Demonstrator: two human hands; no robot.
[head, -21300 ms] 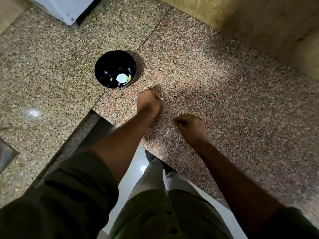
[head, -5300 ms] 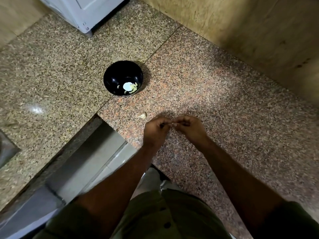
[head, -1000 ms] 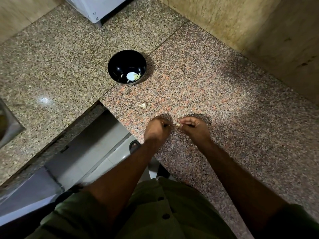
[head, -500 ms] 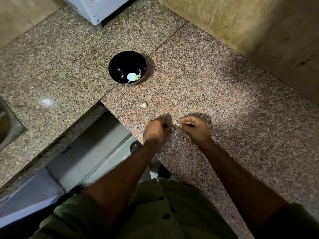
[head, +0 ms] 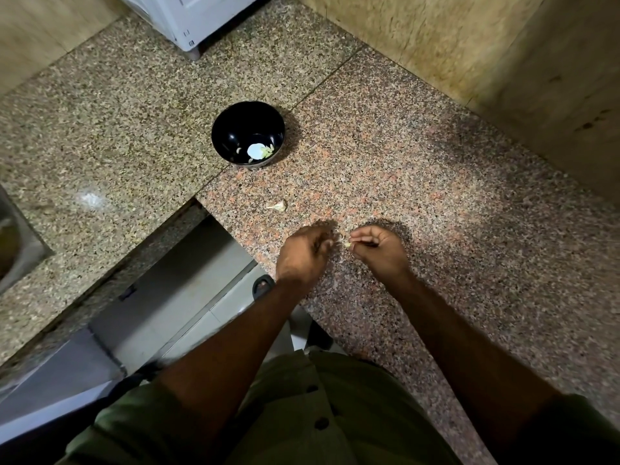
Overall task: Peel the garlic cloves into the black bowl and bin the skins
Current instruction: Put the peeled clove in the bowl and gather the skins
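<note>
The black bowl [head: 235, 129] stands on the granite counter [head: 402, 182] and holds a few pale peeled cloves. Near the counter's inner corner lies a loose scrap of garlic [head: 279, 205], skin or clove I cannot tell. My right hand [head: 379, 251] pinches a small pale garlic clove [head: 347, 244] at its fingertips, low over the counter. A short gap to its left, my left hand [head: 303, 253] has its fingers curled; whether they pinch a bit of skin is hidden.
A white appliance [head: 191, 18] stands at the back of the counter. Beige tiled walls [head: 453, 48] close the back right. The counter is cut away at the front left, with the floor and a dark sandal [head: 263, 286] below. A metal sink edge [head: 13, 250] shows far left.
My two hands have drawn slightly apart; the clove stays pinched in my right hand. The bowl and the loose scrap have not moved.
</note>
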